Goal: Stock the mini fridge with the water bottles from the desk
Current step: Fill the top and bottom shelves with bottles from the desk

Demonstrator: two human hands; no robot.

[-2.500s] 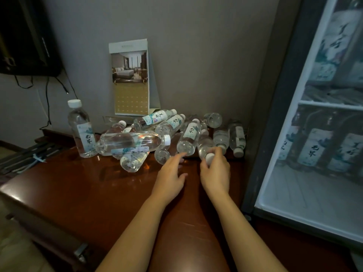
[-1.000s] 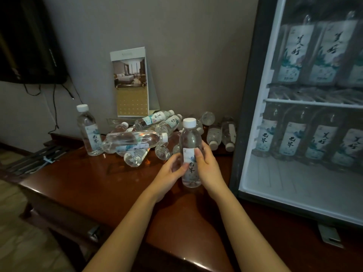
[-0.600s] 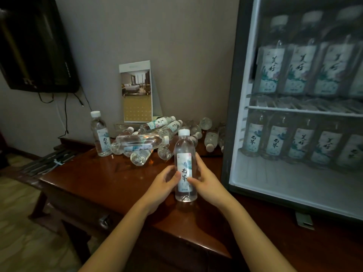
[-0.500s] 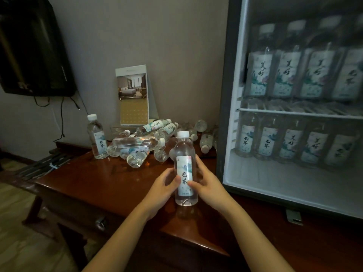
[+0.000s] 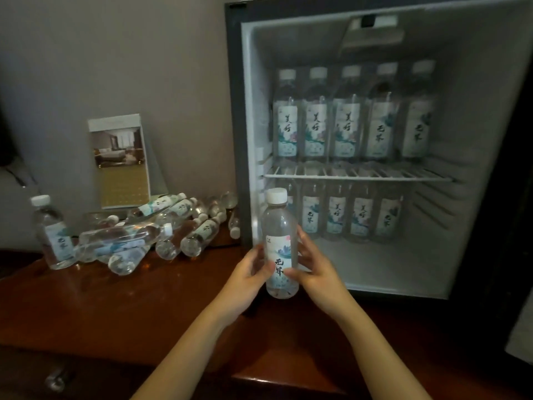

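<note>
Clear plastic, ribbed at the shoulder and capped in white, makes up the water bottle (image 5: 279, 246) held upright in front of the open mini fridge (image 5: 375, 151), at its lower left corner, with its base above the desk (image 5: 115, 307). The left hand (image 5: 248, 272) curls around the labelled waist from one side, and the right hand (image 5: 313, 267) closes on it from the other, thumbs to the front over the paper label. Both hands are partly closed on this 1 bottle and carry nothing else.

Full of water, it probably has some heft for its size, and the thin wall likely gives a little under pressure. The smooth plastic could slip if damp, so the label band looks like the surest place to hold, since the paper offers more friction than the bare shoulder.

Inside, a white wire shelf (image 5: 360, 176) carries 5 upright bottles, and 4 more are plainly visible on the smooth white floor below. Bare floor lies in front of that lower row.

On the glossy, reddish-brown wooden desk, a heap of bottles (image 5: 161, 229) lies on its sides and could roll. Beside it, 1 standing bottle (image 5: 53, 232) is at the far left, and a folded card (image 5: 119, 160) leans against the wall.
</note>
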